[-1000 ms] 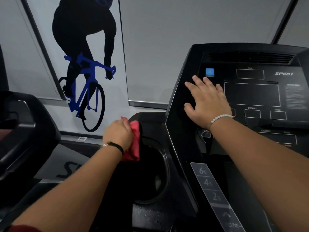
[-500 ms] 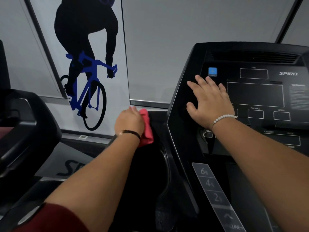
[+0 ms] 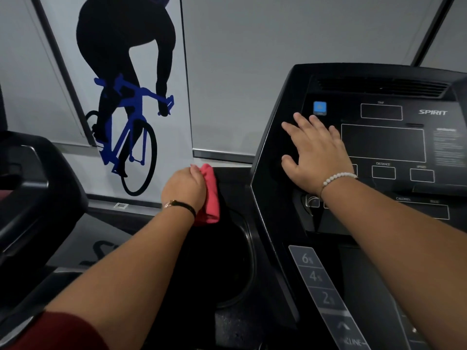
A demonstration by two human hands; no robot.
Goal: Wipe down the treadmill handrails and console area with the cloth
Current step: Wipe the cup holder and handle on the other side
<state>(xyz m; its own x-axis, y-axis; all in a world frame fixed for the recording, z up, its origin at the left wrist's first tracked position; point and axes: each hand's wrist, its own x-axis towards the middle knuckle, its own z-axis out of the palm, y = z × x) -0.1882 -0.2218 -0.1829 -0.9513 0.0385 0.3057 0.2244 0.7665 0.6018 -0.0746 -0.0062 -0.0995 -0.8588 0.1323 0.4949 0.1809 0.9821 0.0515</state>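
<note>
from the head camera, my left hand [image 3: 183, 188] is clenched around a bunched pink-red fabric cloth [image 3: 211, 198]. my fingers curl over its top, so the cloth sticks out to the right of my knuckles and hangs down below my palm. the cloth is at the far end of the black plastic side tray [image 3: 235, 183] of the treadmill, beyond the round black cup-holder recess [image 3: 249, 248] and just beside the left edge of the black angular treadmill console [image 3: 285, 79]. whether it presses on the tray or is just off it i cannot tell. a thin black wristband with a gold clasp [image 3: 182, 205] circles that wrist, and a dark red sleeve [image 3: 63, 332] shows at the bottom left.

my right hand [image 3: 316, 157] lies flat on the left part of the console face, fingers straight and slightly spread, grasping nothing. the fingertips reach up to just below a small blue square button [image 3: 319, 108]. a white bead bracelet [image 3: 338, 177] sits on that wrist. right of the hand is the large dark rectangular display window [image 3: 382, 144] outlined in white, with the white "spirit" lettering [image 3: 432, 112] above it. lower down, a grey strip of incline keys [image 3: 316, 276] reads 6, 4 and 2 percent.

on the wall behind is a black cyclist graphic on a blue bike [image 3: 126, 97]. at the left edge stands a black neighbouring machine [image 3: 38, 185].
</note>
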